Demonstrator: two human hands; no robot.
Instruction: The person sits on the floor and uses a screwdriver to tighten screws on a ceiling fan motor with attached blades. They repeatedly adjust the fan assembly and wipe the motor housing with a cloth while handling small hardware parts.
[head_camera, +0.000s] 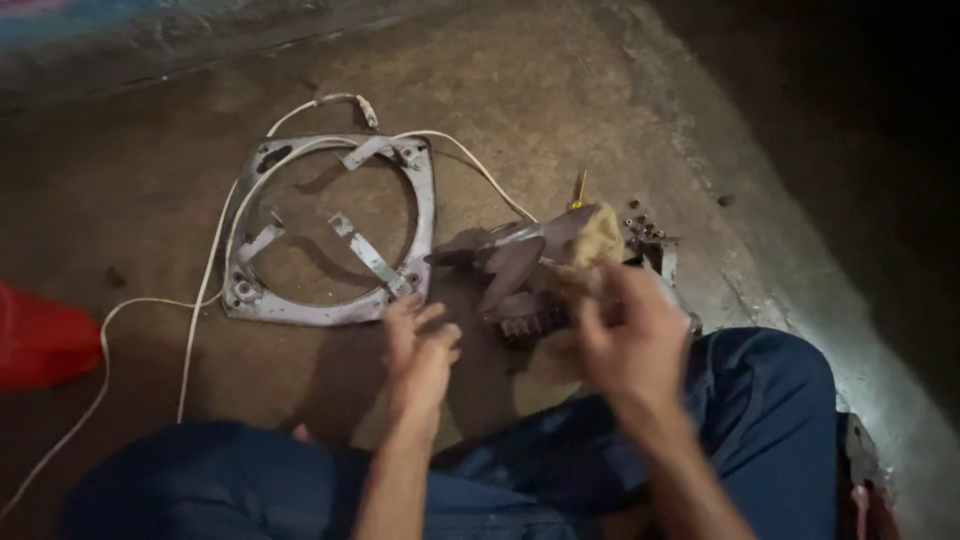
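beside fan frame (330, 230), right hand (630, 340) gripping cloth (600, 235)

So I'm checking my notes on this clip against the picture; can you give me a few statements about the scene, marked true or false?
1. The right hand holds a tan cloth against the fan blades. True.
2. The square metal fan frame stands upright. False: it lies flat on the concrete floor.
3. A white cord runs across the frame. True.
4. The left hand grips a screwdriver. False: it is open and holds nothing.
5. The red object lies at the right. False: at the left edge.
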